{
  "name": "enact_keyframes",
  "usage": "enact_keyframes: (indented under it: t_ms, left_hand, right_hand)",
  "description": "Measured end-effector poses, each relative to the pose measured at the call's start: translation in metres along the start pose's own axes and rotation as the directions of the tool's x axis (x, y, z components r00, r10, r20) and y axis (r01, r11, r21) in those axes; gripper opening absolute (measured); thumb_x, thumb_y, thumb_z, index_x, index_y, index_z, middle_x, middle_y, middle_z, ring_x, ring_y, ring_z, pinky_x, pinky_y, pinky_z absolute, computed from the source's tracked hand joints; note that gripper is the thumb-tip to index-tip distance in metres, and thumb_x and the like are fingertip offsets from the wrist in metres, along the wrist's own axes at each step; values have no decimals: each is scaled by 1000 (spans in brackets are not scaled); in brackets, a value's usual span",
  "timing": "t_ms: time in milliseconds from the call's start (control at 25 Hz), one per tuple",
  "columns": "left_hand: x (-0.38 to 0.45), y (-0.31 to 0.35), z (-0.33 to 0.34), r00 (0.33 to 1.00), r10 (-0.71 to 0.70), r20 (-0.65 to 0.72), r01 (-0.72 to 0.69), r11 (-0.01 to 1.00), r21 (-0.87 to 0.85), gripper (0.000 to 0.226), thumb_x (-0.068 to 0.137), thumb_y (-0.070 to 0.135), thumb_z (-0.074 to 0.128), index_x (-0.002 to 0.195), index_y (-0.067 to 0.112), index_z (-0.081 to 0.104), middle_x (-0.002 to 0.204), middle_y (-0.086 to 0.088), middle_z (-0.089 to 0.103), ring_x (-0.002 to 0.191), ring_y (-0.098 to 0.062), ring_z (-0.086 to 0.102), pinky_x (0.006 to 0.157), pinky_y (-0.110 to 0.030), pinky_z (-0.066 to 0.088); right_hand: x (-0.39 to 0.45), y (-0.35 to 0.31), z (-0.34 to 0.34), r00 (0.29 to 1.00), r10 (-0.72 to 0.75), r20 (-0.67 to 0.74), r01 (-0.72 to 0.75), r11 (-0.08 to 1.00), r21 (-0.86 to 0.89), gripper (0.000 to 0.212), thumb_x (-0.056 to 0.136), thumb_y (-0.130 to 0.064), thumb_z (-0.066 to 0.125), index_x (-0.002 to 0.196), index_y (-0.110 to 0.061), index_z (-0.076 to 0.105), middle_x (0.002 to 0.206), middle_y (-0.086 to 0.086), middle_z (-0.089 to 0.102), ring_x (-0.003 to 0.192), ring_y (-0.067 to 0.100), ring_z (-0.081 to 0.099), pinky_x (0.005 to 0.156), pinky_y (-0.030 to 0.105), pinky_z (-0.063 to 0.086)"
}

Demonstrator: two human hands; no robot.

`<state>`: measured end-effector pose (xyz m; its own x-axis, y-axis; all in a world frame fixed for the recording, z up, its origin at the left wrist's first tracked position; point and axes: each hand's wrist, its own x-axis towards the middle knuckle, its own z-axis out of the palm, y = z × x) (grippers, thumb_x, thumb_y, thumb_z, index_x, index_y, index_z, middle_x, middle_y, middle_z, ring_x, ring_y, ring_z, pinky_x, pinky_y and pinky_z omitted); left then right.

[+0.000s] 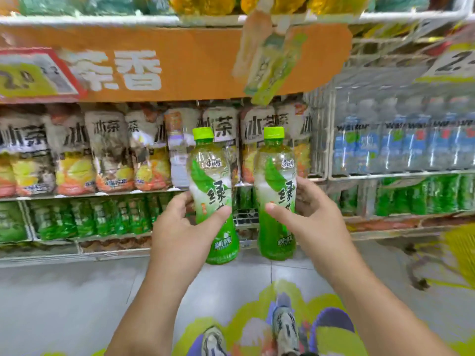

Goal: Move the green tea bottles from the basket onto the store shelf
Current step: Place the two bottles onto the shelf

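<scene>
Brightness: bright and even, with no strong shadows.
Glare: soft sheen on the pale floor tiles [77,291] and on the water bottles [401,147].
Sharpness: the two green tea bottles [213,191] and both hands are crisp.
Blur: shelf goods, orange banner [180,65] and price tags are smeared and blotchy.
Distortion: wide-angle bending of the shelf rails [385,173] towards the edges.

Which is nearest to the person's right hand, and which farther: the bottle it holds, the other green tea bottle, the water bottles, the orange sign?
From the right hand:
1. Right green tea bottle, gripped in it.
2. Left green tea bottle, just to the left, in the left hand.
3. Water bottles, on the shelf up right.
4. Orange sign, overhead left.
</scene>
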<state>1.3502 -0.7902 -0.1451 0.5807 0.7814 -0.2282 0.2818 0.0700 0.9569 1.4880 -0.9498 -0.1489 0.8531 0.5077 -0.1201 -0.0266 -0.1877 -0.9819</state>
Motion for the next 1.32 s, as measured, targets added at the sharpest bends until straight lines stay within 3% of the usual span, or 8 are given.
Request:
enact_keyframes:
  t_ms: [200, 320, 560, 720, 840, 1000, 1200, 1320]
  left_hand:
    - [25, -72, 5, 997, -43, 57, 45, 998, -35, 30, 75, 21, 87, 98, 31, 71, 90, 19, 77, 79, 2, 73, 61, -14, 54]
    - [32, -114, 16, 991, -73, 111, 82, 993, -82, 36, 76, 20, 86, 99, 44, 70, 93, 20, 77, 84, 2, 74, 65, -15, 55]
    - [50, -188, 46, 982, -172, 81, 182, 973, -143, 52, 73, 6, 86, 114, 30, 63, 95, 14, 78, 83, -5, 76, 60, -10, 54]
    - [75, -225, 67, 981, -188, 57, 194, 973, -123, 42, 75, 4, 84, 110, 19, 65, 91, 13, 78, 78, -4, 76, 57, -9, 52]
    - [100, -245, 87, 987, -161, 12, 161, 985, -67, 39, 75, 9, 87, 107, 17, 67, 87, 11, 78, 73, -3, 75, 58, -13, 54]
    - [136, -265, 113, 993, -111, -32, 113, 992, 59, 43, 68, 26, 91, 104, 23, 68, 88, 11, 77, 75, -1, 73, 72, -28, 57]
    - [168, -291, 131, 993, -78, -92, 94, 978, 185, 37, 66, 39, 91, 94, 29, 69, 77, 23, 74, 67, 4, 69, 71, -31, 57]
    - [184, -302, 141, 991, -83, -105, 101, 979, 179, 33, 69, 36, 90, 95, 28, 70, 78, 16, 75, 71, -4, 71, 75, -36, 60]
  right_hand:
    - [-5, 57, 27, 999, 37, 5, -37, 999, 36, 51, 75, -19, 85, 121, -31, 67, 113, -15, 76, 105, 6, 72, 87, 24, 57]
    - [-3, 95, 30, 997, 80, 18, -80, 995, 57, 51, 74, -12, 85, 119, -29, 67, 111, -13, 77, 104, 8, 73, 87, 21, 57]
    - [15, 181, 30, 982, 186, 45, -189, 978, 89, 55, 79, -3, 82, 127, -23, 65, 110, -6, 79, 100, 11, 74, 79, 19, 57]
    - [37, 234, 29, 976, 216, 26, -218, 971, 98, 52, 79, 0, 81, 123, -22, 66, 108, -7, 79, 98, 9, 75, 78, 19, 57]
    - [58, 268, 31, 974, 226, 12, -226, 968, 111, 50, 79, 1, 80, 122, -22, 67, 109, -8, 79, 100, 11, 74, 82, 25, 60]
    - [89, 304, 32, 974, 226, 16, -227, 971, 77, 48, 80, -2, 82, 123, -18, 67, 109, -4, 79, 102, 14, 74, 93, 39, 58]
    - [128, 330, 32, 981, 196, -14, -195, 980, 33, 43, 79, -14, 87, 115, -30, 70, 98, -19, 78, 90, 3, 75, 75, 19, 58]
    - [154, 338, 35, 981, 187, -49, -187, 982, 4, 43, 80, -21, 86, 119, -29, 71, 101, -13, 79, 94, 8, 75, 79, 24, 58]
